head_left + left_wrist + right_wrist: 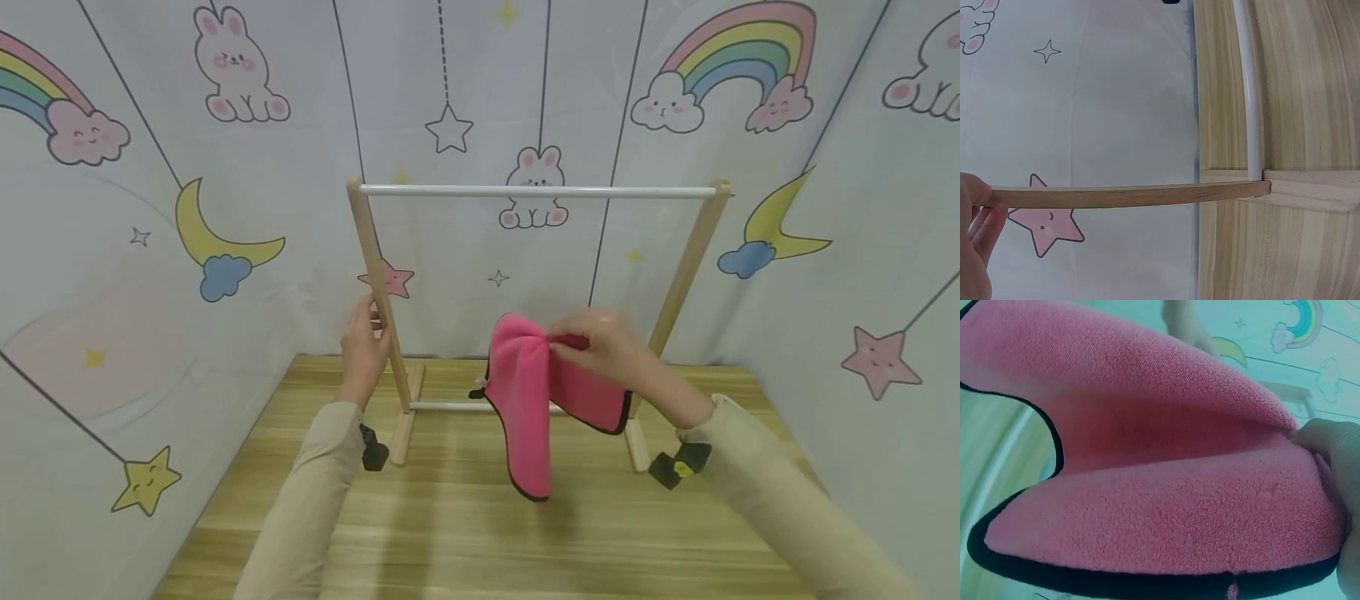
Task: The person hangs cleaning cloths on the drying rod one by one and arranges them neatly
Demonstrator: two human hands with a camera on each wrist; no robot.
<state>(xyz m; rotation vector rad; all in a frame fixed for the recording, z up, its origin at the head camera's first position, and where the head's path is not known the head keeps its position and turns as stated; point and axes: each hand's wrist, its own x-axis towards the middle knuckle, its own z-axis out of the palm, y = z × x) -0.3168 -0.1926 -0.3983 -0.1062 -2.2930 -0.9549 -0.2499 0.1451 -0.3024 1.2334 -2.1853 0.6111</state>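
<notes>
A pink plush cloth (525, 408) with dark edging hangs in folds in front of the wooden rack. My right hand (611, 346) pinches it near the top between thumb and fingers, as the right wrist view also shows with the hand (1335, 462) at the cloth's (1166, 519) gathered part. At the left, my left hand (363, 354) grips the rack's left post (384, 308) about midway up. In the left wrist view, fingers (991, 228) and thumb close about that post (1116, 197).
The rack's white top bar (540, 192) spans above the cloth, and a white lower bar (450, 406) runs behind it. The rack stands on a wood-grain table (450, 533). A printed curtain (300, 183) surrounds the back and sides.
</notes>
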